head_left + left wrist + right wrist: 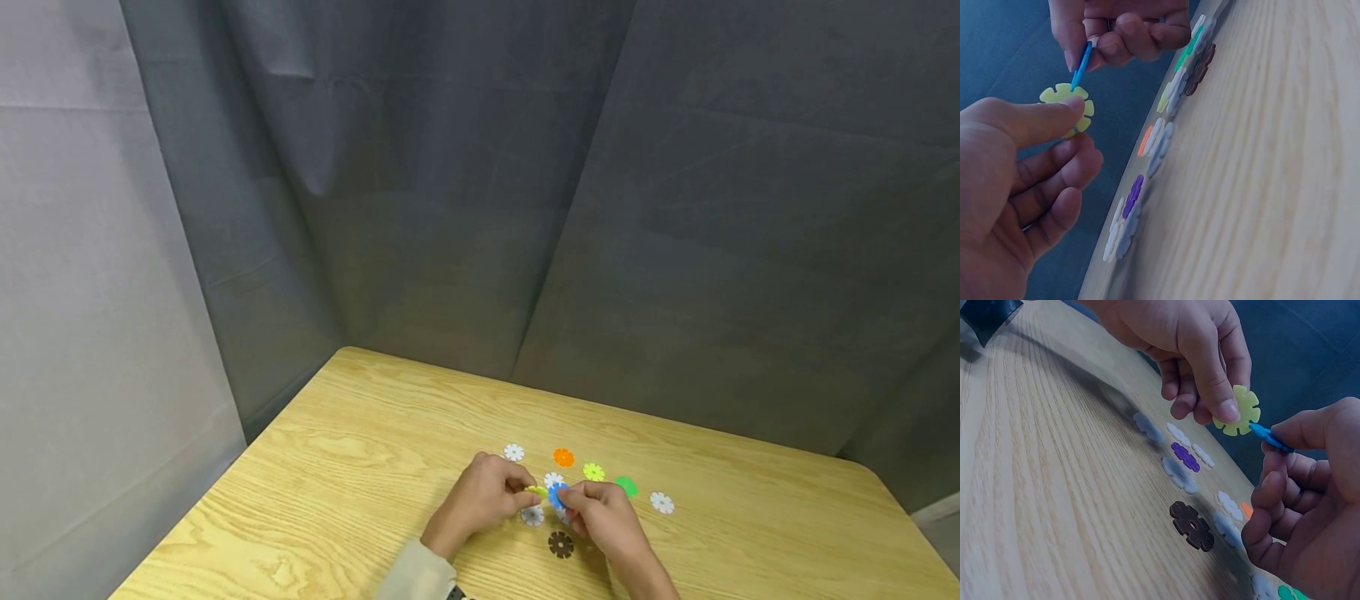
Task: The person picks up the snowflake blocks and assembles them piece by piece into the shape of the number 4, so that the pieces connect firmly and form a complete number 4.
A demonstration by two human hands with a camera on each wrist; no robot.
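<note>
Left hand (1191, 350) is pinching yellow disc (1239, 411); right hand (1300, 506) is pinching blue disc (1269, 437), its edge apparently touching the yellow rim. Brown disc (1191, 525) is lying below.

Even, soft lighting is seen throughout; faint shadows are cast on the table (315, 500). Near surfaces are blurred in both wrist views.

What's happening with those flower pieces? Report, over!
Left hand pinches yellow disc. Right hand pinches blue disc, its edge meeting a slot in the yellow one. Other discs lie flat on the table, nothing blocking.
</note>
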